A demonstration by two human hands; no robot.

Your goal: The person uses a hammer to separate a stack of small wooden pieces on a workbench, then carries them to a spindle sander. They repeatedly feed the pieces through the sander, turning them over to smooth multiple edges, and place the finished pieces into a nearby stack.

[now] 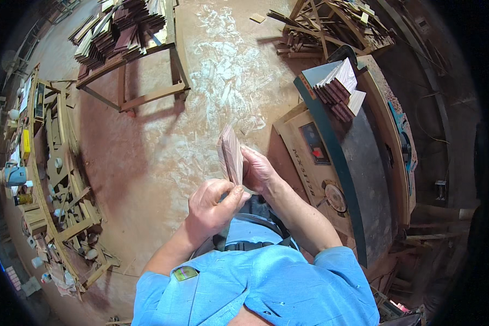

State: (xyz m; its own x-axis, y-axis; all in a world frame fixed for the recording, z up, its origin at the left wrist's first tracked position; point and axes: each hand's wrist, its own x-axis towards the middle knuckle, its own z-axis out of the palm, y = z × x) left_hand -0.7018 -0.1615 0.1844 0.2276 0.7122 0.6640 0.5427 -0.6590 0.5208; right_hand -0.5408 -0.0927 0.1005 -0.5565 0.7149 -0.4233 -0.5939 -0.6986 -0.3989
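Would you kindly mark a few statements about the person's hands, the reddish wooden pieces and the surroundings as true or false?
1. Both hands hold a small bundle of thin reddish wooden slats. True: the left hand and the right hand grip its lower end.
2. The bundle lies flat on the machine. False: it is held on edge over the dusty floor.
3. A stack of similar reddish slats rests on the green-edged woodworking machine to the right. True.
4. The metal-framed rack at upper left is bare. False: wooden strips are piled on it.
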